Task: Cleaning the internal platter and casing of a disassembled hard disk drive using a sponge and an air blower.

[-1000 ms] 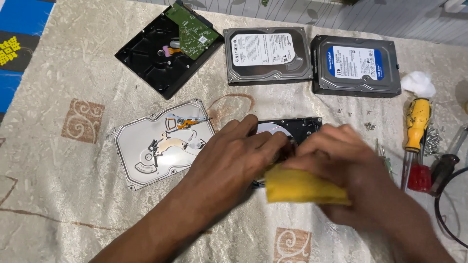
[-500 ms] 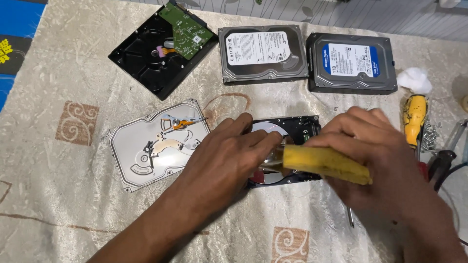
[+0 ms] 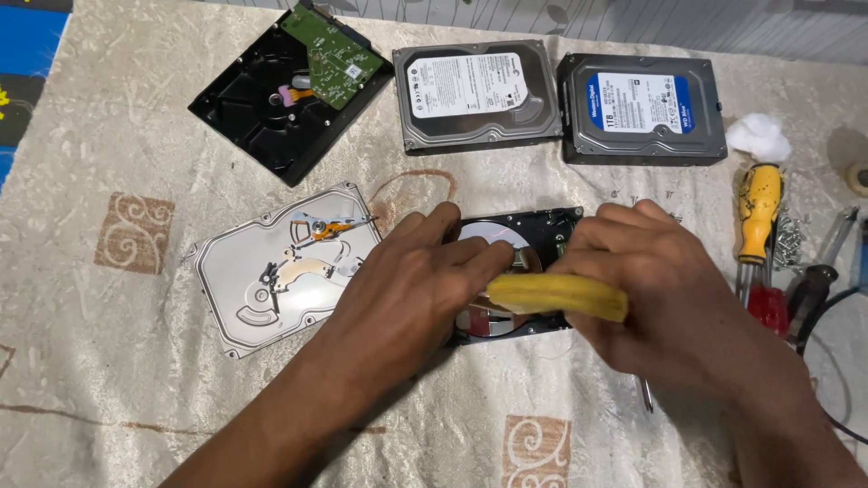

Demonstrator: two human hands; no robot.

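**Under both hands, an opened hard drive**

Beneath the right hand (image 3: 674, 298), which grips a yellow tool handle (image 3: 559, 295), lies the opened drive (image 3: 524, 248); the left hand (image 3: 425, 285) presses on it, fingers curled, grasping nothing. Left of that hand lies a silver cover plate (image 3: 271, 271). Beyond the hands, two closed drives (image 3: 479, 90) rest on the surface (image 3: 108, 380).

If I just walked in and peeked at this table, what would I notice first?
First, two hands in the middle: the left hand rests on an opened black hard drive with a shiny silver disc, and the right hand holds a yellow tool handle over it. Beside them on the left lies a silver metal drive lid. Along the far edge sit a black drive shell with a green circuit board and two closed grey drives.
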